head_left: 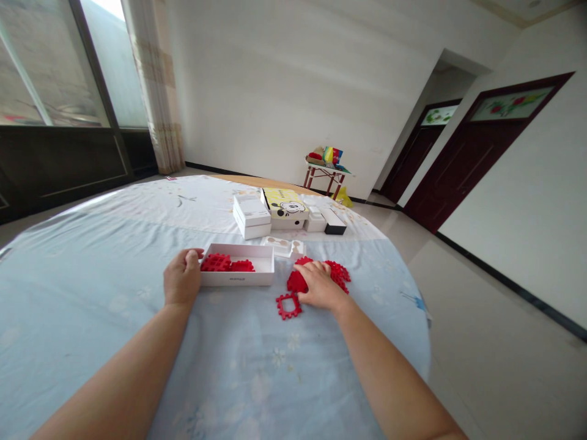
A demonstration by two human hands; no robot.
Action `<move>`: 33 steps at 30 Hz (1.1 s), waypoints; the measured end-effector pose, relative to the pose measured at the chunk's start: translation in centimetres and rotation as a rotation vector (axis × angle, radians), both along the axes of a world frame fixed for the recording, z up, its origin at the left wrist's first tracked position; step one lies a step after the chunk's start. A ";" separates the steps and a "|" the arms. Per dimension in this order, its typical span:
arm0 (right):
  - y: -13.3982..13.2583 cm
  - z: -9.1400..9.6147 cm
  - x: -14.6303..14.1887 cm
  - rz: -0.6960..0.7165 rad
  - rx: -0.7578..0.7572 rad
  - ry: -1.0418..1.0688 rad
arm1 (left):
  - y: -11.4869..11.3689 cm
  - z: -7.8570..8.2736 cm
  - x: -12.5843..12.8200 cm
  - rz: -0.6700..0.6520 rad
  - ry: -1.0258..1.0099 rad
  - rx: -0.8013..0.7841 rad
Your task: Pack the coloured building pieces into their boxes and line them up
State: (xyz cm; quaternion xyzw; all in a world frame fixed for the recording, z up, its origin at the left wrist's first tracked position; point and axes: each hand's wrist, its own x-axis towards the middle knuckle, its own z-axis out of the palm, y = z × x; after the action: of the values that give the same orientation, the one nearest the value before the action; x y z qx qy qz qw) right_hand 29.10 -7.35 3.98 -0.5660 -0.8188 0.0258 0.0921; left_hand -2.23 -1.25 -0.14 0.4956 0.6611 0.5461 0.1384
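Observation:
A shallow white box (238,278) lies on the round table, with red toothed plastic pieces (223,264) stacked in its left half. My left hand (182,278) grips the box's left end, fingers curled over the rim. To the right of the box lies a heap of loose red pieces (338,273). My right hand (320,285) rests on that heap, fingers bent down onto a piece. One red square frame piece (288,305) lies flat just in front of this hand.
The table wears a pale blue flowered cloth (114,293). Behind the box stand several white cartons (251,215), a yellow cartoon-print box (284,203) and a black-and-white box (333,222). A small red stand with bright bags (326,165) is by the far wall. Floor drops off right.

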 end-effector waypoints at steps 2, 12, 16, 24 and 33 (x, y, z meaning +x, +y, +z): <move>-0.3 0.6 0.0 0.015 0.001 0.042 | 0.1 0.0 0.0 -0.003 0.004 0.002; -1.5 0.9 -0.8 0.356 -0.302 0.045 | 0.1 0.0 0.1 0.003 0.000 0.004; -1.4 0.7 -1.0 0.338 -0.301 0.049 | 0.0 0.0 0.1 0.000 -0.004 0.000; -1.6 3.6 -0.9 0.252 -0.246 0.220 | -0.3 0.4 0.3 -0.005 0.006 -0.001; 0.2 7.0 -3.9 0.327 -0.243 0.163 | -0.4 0.4 0.2 -0.016 -0.046 0.003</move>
State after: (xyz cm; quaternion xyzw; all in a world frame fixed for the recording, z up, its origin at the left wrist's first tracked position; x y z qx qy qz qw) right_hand 25.22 -7.13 10.98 -0.4289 -0.8804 0.1846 0.0834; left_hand -1.99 -1.60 0.25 0.4881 0.6531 0.5572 0.1573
